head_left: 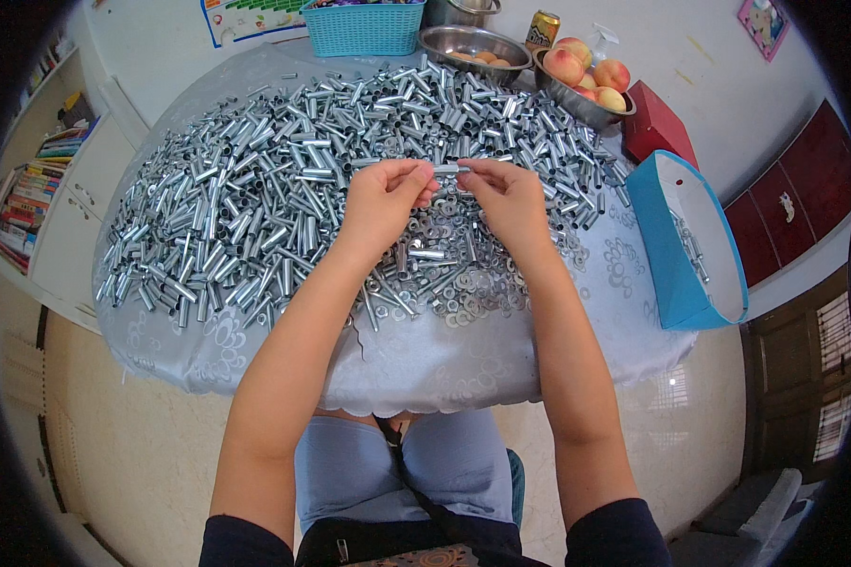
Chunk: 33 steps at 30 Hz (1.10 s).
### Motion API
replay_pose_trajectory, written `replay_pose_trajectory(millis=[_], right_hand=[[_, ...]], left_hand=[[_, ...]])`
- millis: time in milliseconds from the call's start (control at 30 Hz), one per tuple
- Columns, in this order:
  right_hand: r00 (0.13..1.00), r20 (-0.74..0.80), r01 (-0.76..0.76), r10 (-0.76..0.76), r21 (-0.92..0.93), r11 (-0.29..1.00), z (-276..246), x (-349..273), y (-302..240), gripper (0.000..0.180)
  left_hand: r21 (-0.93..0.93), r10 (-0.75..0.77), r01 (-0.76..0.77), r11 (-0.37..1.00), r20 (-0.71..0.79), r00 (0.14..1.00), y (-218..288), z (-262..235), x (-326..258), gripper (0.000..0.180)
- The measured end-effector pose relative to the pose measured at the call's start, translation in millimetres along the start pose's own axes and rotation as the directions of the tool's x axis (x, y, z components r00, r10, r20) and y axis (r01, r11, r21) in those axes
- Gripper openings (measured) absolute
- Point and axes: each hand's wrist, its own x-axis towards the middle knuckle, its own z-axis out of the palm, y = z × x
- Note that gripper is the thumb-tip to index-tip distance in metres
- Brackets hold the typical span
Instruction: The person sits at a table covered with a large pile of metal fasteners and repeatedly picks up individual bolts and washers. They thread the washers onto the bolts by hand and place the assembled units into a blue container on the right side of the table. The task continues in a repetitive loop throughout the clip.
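Observation:
Above the heap, both my hands meet at one small silvery metal sleeve (446,169), held level between them. My left hand (388,194) pinches its left end with thumb and fingers. At the other end, my right hand (506,194) closes thumb and fingertips on it; whether a nut or washer sits there is too small to tell. Under and around the hands spreads a wide heap of metal sleeves (284,180), some with bolts. Flat washers (477,283) lie scattered nearer me, below my right wrist.
A blue fabric box (645,236) with several bolts inside stands at the right edge. Along the back are a turquoise basket (364,30), a steel bowl of eggs (435,42), a bowl of peaches (577,99), a can (542,30) and a red box (657,123). A patterned silvery cloth (425,364) covers the table.

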Motion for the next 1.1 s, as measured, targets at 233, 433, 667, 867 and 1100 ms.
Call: replay_pose_trajectory(millis=[233,433,667,867,1100], right_hand=[[1.000,-0.015,0.016,-0.015,0.078,0.997,4.7,-1.9,-3.6,0.021],[0.999,-0.014,0.037,-0.037,0.002,0.999,4.3,-3.2,-4.5,0.026],[0.990,0.100,0.113,-0.102,-0.114,0.987,4.0,-11.3,-19.7,0.036],[0.979,0.161,0.132,-0.122,-0.053,0.990,4.7,-12.4,-21.3,0.045],[0.976,0.156,0.164,-0.151,-0.076,0.984,1.0,-11.2,-28.1,0.051]], left_hand=[[0.014,0.042,-0.042,0.999,-0.040,0.998,0.6,-0.4,-0.4,0.023],[0.032,0.076,-0.074,0.997,-0.063,0.995,-2.7,-1.0,1.4,0.023],[0.049,0.083,-0.081,0.996,-0.041,0.996,-3.8,-1.7,1.5,0.024],[-0.047,0.022,-0.025,0.999,-0.058,0.998,-0.1,-2.8,1.1,0.025],[-0.095,-0.018,0.012,0.995,-0.065,0.998,4.2,-2.9,-1.3,0.027]])
